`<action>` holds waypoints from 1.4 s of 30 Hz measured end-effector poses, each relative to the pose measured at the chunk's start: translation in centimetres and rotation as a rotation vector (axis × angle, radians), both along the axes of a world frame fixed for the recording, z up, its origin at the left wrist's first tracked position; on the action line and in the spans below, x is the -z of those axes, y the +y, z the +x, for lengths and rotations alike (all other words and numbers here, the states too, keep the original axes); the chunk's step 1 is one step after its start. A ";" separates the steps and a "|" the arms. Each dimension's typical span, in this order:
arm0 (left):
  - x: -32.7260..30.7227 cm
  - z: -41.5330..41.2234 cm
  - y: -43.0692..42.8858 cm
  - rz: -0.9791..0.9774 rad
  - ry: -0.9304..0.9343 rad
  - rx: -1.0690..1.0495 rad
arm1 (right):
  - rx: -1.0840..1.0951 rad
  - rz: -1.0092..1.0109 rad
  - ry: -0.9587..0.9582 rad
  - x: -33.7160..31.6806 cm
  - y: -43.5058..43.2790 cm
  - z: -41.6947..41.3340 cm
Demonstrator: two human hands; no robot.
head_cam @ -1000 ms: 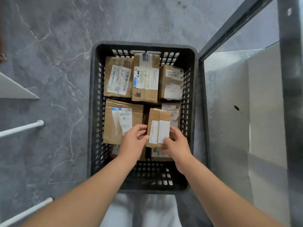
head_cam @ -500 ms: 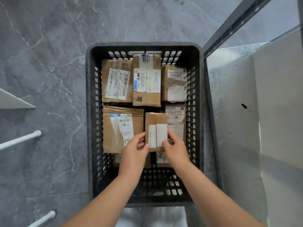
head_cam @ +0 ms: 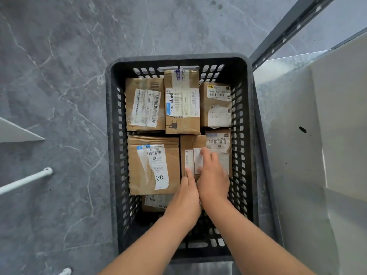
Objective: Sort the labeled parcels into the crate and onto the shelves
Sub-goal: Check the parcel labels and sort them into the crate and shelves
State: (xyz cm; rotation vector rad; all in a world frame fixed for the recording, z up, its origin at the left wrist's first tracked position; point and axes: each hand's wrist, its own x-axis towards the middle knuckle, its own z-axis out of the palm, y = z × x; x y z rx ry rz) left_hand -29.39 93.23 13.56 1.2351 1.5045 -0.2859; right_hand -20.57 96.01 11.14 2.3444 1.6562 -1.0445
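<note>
The small parcel lies label-up in the near row of the black crate, wedged between the large parcel on its left and the barcode-labelled parcel on its right, touching both. My right hand rests flat on top of it, fingers straight across the white label, gripping nothing. My left hand meets the parcel's near edge with one digit laid straight against it; the other fingers are hidden, so I cannot tell whether they curl under the box. I judge the step in hand to be seating this parcel in its slot. To do this well, I press down evenly with the flat right palm so the box settles level rather than riding up on a neighbour, and I use the left hand only to square the near edge. I keep the label facing up and readable. I draw any fingers clear of the gaps first, because the fit looks tight. Three further parcels fill the far row and need no disturbance. A partly covered parcel sits lower at the near side. The crate stands on a grey marbled floor, just beside the metal shelf unit on the right.
</note>
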 end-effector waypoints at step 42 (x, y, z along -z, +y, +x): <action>-89.1 3.7 15.0 1.806 -0.118 0.034 | -0.065 1.337 -0.097 -94.2 11.0 6.7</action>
